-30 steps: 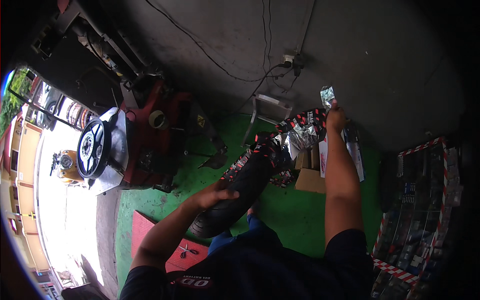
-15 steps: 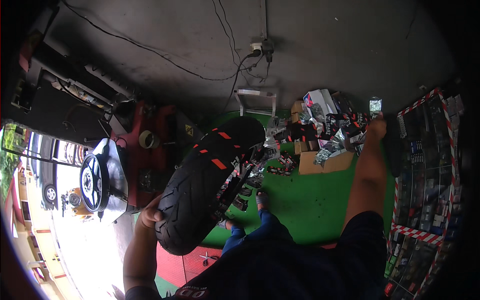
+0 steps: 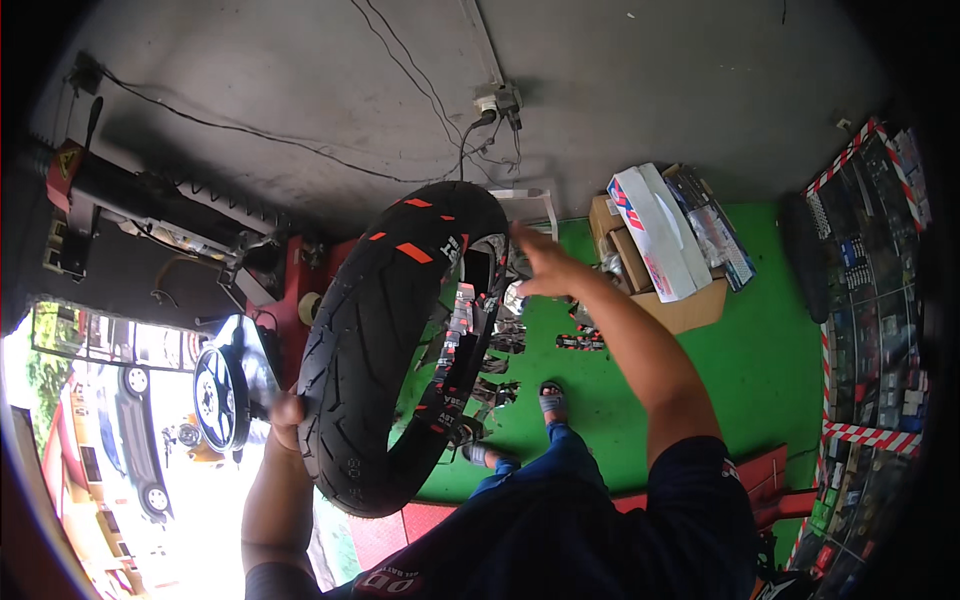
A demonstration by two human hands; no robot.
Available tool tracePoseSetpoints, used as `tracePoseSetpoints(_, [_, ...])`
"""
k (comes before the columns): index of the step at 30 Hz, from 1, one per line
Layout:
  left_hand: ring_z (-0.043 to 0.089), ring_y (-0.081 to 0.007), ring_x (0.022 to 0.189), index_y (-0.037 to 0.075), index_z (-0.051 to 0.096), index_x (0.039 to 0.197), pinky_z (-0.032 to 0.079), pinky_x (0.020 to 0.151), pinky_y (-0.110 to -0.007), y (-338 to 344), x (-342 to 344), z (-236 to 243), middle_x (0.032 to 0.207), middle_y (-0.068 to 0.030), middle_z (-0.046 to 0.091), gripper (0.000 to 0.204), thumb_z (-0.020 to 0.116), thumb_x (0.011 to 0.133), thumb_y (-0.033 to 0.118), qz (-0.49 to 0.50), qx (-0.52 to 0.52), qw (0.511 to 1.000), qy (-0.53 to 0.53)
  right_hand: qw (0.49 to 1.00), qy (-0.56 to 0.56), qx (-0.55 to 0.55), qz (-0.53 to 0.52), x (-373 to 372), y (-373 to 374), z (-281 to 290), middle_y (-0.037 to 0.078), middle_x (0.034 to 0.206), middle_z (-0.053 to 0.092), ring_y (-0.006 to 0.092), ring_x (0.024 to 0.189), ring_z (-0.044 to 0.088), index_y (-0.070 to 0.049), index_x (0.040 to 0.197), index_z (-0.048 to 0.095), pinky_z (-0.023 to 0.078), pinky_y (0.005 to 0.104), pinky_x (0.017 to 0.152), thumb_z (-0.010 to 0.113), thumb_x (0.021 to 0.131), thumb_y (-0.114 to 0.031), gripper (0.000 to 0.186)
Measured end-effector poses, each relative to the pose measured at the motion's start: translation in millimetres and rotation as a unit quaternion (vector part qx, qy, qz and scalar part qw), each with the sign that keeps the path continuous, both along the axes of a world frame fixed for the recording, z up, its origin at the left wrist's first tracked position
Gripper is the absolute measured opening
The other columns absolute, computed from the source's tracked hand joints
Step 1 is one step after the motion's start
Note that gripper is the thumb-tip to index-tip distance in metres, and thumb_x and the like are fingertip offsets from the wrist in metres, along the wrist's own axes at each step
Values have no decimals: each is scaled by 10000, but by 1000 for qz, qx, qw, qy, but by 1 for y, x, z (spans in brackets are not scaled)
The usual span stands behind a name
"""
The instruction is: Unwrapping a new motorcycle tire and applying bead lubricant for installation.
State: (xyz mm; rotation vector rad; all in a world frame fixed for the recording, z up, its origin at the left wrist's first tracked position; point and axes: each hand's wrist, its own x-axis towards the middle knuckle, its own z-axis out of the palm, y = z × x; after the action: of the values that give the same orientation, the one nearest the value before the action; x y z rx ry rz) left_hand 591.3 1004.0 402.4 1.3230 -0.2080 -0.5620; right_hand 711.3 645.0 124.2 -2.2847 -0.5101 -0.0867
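Observation:
A black motorcycle tyre (image 3: 345,350) with orange dashes on its tread stands upright before me, tilted slightly. My left hand (image 3: 288,420) grips its left side low down. My right hand (image 3: 540,260) is beside the upper right edge, fingers apart and nothing held; whether a fingertip touches the tyre I cannot tell. Torn dark, silver and orange wrapping (image 3: 498,365) lies on the green floor behind the tyre, partly hidden by it.
Cardboard boxes (image 3: 655,240) sit by the back wall. A red tyre machine (image 3: 295,285) carries a black spoked wheel (image 3: 215,395) at left, near the bright doorway with vehicles outside. A glass display case (image 3: 870,280) with striped edging stands right. Red mats (image 3: 420,525) lie below.
My right hand has let go of the wrapping and moved left to the tyre's edge. The tyre is now more upright, its orange-marked tread showing, and my left hand still grips it.

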Motion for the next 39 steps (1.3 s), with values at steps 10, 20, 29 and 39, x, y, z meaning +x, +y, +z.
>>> tracePoseSetpoints(10, [547,-352,1328,-76,311,1541,425,1120,-439,8,6,38,1480,-259,493,992,630,819,525,100,5,992,-82,984,107,-82,-117,-34,63,-120,234,1093,706,434,1076,651,-74,1157,696,532,500,929,582,878,-145,310])
tracePoseSetpoints(20, [540,-356,1337,-68,304,1548,424,1122,-440,5,19,58,1492,-260,479,973,589,850,547,217,-6,964,-155,902,194,-296,-248,-114,17,-208,140,1083,727,361,1101,668,-148,1031,744,539,559,895,590,879,-254,241])
tracePoseSetpoints(29, [532,-359,1345,-60,298,1554,424,1124,-440,23,33,109,1503,-261,467,956,553,879,567,341,13,904,-258,810,381,-260,-362,-194,-56,-201,131,1081,743,342,1020,714,-116,1091,736,579,456,807,628,912,-257,252])
tracePoseSetpoints(39, [652,-360,1194,-66,385,1486,566,1015,-466,78,49,48,1394,-278,565,763,509,997,506,126,-244,960,-50,976,40,81,-198,-54,59,-73,291,1445,515,442,1326,523,8,1487,429,446,467,1109,707,926,-482,795])
